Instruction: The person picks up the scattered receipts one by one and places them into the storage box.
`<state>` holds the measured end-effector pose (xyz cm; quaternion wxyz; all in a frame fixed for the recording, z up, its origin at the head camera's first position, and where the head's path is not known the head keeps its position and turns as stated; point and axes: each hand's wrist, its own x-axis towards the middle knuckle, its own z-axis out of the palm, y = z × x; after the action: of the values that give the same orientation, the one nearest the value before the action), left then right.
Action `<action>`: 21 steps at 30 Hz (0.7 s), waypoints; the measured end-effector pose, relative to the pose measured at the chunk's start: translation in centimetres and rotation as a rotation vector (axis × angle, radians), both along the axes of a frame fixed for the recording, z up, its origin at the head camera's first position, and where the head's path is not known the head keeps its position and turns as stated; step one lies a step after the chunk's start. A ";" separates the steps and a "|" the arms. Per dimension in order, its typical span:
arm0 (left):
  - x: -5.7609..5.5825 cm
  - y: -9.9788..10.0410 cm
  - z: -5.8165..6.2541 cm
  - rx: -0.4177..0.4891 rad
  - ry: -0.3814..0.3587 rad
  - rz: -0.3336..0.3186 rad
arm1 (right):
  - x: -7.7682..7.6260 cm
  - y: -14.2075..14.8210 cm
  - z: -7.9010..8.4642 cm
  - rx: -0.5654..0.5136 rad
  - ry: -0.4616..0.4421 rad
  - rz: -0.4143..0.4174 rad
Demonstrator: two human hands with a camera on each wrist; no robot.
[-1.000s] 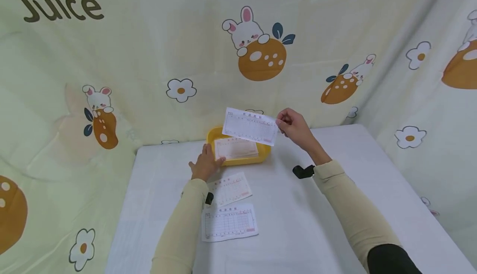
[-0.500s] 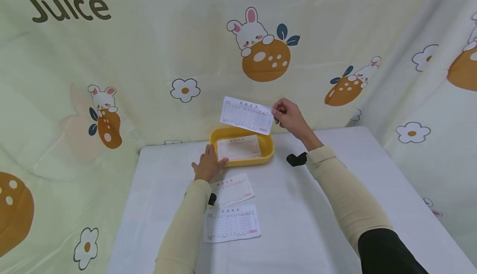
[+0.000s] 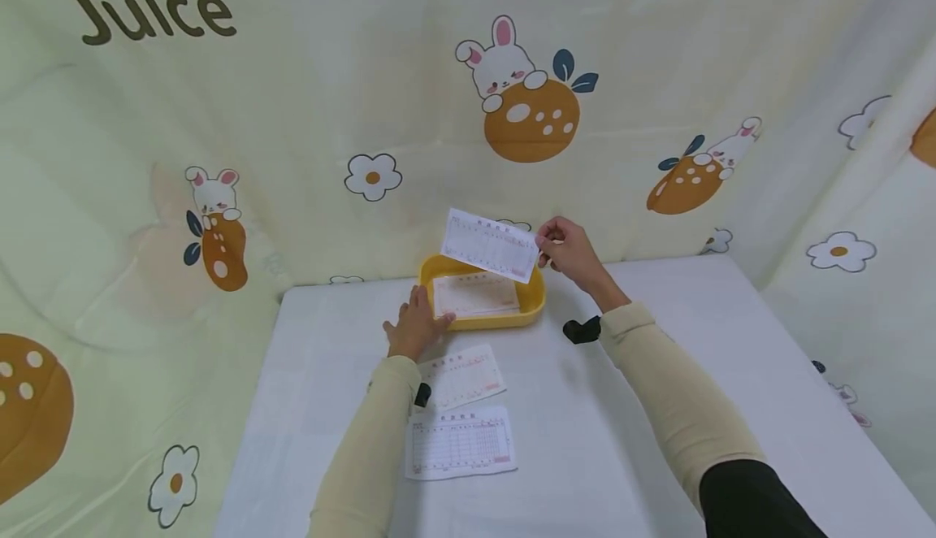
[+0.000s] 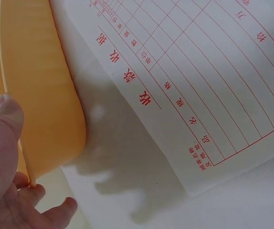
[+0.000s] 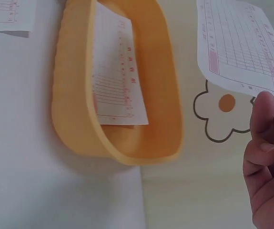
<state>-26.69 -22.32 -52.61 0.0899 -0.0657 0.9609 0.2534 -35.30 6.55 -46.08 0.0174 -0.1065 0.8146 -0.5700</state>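
My right hand (image 3: 574,253) pinches the right edge of a printed receipt slip (image 3: 488,244) between thumb and fingers. It holds this slip up, tilted, above the back of a yellow plastic box (image 3: 497,323). Inside the box lie more receipt slips (image 5: 113,71), the top one printed in red. My left hand (image 3: 415,328) grips the box's left end, thumb on the rim and fingers around the corner in the left wrist view. Just in front of the box, a red-printed receipt slip (image 3: 468,377) lies flat, partly behind the left wrist.
Closer to the table's front is a darker-printed receipt slip (image 3: 461,443). A white cloth (image 3: 585,457) covers the table. Behind the box hangs a curtain (image 3: 409,99) with rabbits and flowers. Black straps (image 3: 581,330) show at the wrists.
My right hand has raised the receipt slip, then lowered it back toward the box. The left hand keeps its grip on the box. The head view has shifted slightly.
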 end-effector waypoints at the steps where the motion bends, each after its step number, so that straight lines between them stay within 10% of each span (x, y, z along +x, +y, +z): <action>1: 0.0 0.0 0.0 -0.002 0.000 -0.001 | 0.0 0.0 -0.3 0.003 -0.005 -0.002; 21: 0.0 0.1 -0.4 0.011 0.004 0.014 | 0.0 -0.1 -3.8 0.016 -0.141 0.061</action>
<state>-26.65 -22.26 -53.00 0.0864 -0.0712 0.9593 0.2594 -35.26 6.49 -49.85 0.0930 -0.0907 0.8122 -0.5687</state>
